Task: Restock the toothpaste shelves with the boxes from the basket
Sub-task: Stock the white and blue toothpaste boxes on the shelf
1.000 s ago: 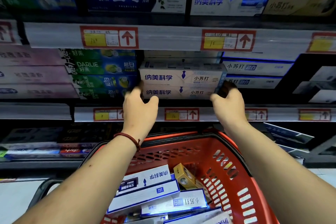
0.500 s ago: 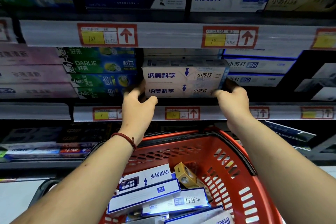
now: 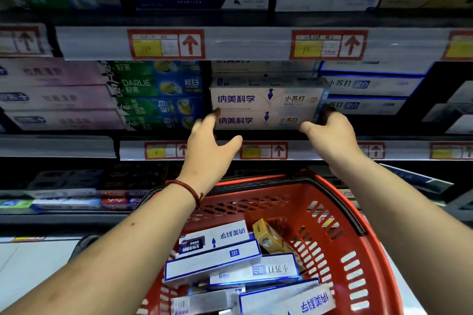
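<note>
- Two cream toothpaste boxes (image 3: 263, 107) sit stacked on the middle shelf (image 3: 307, 152).
- Left hand (image 3: 210, 151) is spread loose at their left end; right hand (image 3: 332, 135) pinches the right end.
- I'd push both ends evenly, keeping the fronts flush.

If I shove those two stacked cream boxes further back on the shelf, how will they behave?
The cream boxes look like stiff, light cardboard, so they should probably slide easily. One sits on the other, so the upper may shift separately unless they are joined. Long and lying flat, they seem unlikely to tip.
</note>
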`<state>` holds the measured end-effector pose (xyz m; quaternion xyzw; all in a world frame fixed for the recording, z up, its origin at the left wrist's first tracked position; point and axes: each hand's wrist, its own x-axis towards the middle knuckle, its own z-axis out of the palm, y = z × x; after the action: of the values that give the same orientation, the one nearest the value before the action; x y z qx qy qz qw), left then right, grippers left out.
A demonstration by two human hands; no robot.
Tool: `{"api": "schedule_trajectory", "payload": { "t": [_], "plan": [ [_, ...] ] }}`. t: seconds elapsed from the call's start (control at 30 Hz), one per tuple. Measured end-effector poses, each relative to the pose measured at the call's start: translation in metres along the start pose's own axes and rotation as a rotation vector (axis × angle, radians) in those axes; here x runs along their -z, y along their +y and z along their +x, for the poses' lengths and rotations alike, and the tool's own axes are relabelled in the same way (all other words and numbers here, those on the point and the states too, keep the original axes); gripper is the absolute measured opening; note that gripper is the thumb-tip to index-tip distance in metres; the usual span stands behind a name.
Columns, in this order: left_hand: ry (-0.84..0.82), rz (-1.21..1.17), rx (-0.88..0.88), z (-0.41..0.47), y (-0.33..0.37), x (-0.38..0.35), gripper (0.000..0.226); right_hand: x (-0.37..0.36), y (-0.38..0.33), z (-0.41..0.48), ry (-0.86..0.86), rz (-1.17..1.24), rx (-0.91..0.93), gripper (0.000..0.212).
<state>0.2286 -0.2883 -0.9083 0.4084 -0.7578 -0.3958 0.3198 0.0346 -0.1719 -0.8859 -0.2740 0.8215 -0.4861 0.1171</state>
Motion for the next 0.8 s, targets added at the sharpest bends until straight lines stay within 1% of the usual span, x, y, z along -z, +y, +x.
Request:
{"api": "schedule_trajectory", "payload": {
  "t": [0.07, 0.1, 0.23, 0.33, 0.4, 0.47, 0.57, 0.7, 0.8],
  "plan": [
    [-0.024, 0.086, -0.052, -0.008, 0.002, 0.005, 0.066, 0.003, -0.005, -0.010, -0.017, -0.102, 0.056, 0.045],
    [-0.041, 0.135, -0.077, -0.012, 0.005, 0.008, 0.066, 0.005, -0.007, -0.016, -0.027, -0.161, 0.101, 0.047],
    [-0.096, 0.274, -0.189, -0.029, 0.011, 0.014, 0.066, 0.009, -0.015, -0.048, -0.127, -0.397, 0.323, 0.073],
    [-0.148, 0.353, -0.257, -0.043, 0.008, 0.011, 0.068, 0.008, -0.008, -0.072, -0.261, -0.445, 0.468, 0.076],
    [-0.208, 0.401, -0.277, -0.054, 0.003, 0.003, 0.070, 0.008, 0.001, -0.087, -0.347, -0.479, 0.519, 0.079],
    [-0.307, 0.415, -0.270, -0.067, -0.003, -0.006, 0.073, 0.009, 0.016, -0.100, -0.426, -0.524, 0.537, 0.082],
    [-0.456, 0.425, -0.207, -0.086, -0.018, -0.015, 0.079, 0.008, 0.041, -0.115, -0.529, -0.562, 0.509, 0.085],
    [-0.611, 0.549, -0.175, -0.107, -0.044, -0.020, 0.076, 0.005, 0.073, -0.128, -0.652, -0.605, 0.460, 0.084],
    [-0.747, 0.609, -0.169, -0.126, -0.060, -0.027, 0.073, -0.003, 0.093, -0.132, -0.754, -0.689, 0.424, 0.082]
  ]
}}
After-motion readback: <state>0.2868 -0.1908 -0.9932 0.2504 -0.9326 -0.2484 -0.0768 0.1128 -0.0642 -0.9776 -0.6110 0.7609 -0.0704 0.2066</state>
